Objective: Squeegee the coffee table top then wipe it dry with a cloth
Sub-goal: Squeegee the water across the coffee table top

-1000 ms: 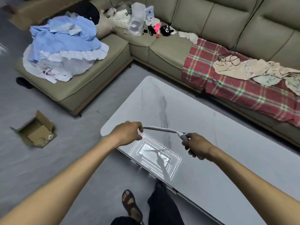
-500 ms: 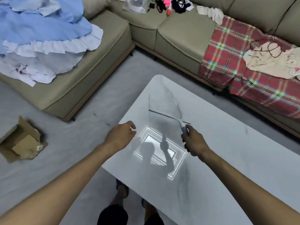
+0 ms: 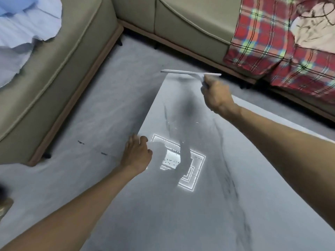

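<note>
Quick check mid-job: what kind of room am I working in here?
Most likely a home living room: a beige sectional sofa wraps around the marble-look coffee table, a red plaid blanket is draped over one seat, and laundry is heaped on another.

A red plaid blanket (image 3: 272,42) is draped over the beige sofa (image 3: 190,20). Pale blue fabric (image 3: 23,24), possibly clothing, is heaped at the left.

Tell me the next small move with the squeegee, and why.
Probably draw the squeegee back toward you in one stroke. The right hand grips it with the blade across the far end of the table, and droplets show nearer you, so that strip looks wet.
</note>
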The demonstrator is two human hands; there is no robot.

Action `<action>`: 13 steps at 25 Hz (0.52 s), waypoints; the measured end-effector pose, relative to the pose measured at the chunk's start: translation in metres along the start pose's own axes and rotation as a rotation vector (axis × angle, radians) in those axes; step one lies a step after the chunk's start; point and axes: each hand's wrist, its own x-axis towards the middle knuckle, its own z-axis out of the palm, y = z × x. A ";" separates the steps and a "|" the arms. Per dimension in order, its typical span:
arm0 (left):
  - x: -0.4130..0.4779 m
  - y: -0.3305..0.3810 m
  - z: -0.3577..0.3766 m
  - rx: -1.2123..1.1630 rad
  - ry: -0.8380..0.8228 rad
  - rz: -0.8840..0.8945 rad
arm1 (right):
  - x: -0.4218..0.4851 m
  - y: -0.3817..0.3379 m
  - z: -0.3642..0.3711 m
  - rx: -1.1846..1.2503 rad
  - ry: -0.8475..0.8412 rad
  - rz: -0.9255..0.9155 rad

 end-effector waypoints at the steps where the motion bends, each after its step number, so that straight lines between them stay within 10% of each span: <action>1: 0.004 -0.002 0.004 -0.018 -0.017 -0.006 | 0.015 -0.005 0.007 -0.013 -0.001 0.003; 13: 0.016 0.000 0.003 -0.061 -0.152 -0.023 | -0.062 0.039 0.048 -0.188 -0.142 -0.026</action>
